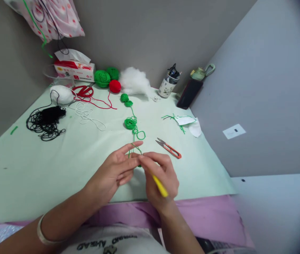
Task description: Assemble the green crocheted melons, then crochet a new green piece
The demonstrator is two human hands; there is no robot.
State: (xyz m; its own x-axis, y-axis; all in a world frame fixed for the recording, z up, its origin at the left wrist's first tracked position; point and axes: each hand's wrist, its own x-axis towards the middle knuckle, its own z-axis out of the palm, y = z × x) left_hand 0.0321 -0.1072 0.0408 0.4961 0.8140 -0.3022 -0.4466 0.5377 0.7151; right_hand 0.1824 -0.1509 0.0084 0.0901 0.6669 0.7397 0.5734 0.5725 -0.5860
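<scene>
My right hand point(161, 176) is closed around a crochet hook with a yellow handle point(160, 186), its tip at the fingers of my left hand point(120, 164). Green yarn point(133, 138) runs over the raised left index finger. Between the left thumb and the other fingers a small green crocheted piece point(139, 165) is pinched, mostly hidden. The yarn leads back to a loose green tangle point(130, 123) and on to small green bundles point(126, 100). To the right of my hands lie orange thread snips point(169, 148), blades apart.
Black yarn point(48, 120), white yarn point(61, 94) and red-handled scissors point(83, 91) lie at the left. Along the back stand a tissue box point(74, 72), green balls point(102, 78), a red ball point(115, 86), white stuffing point(135, 81), a pen cup point(167, 87) and a phone point(190, 93).
</scene>
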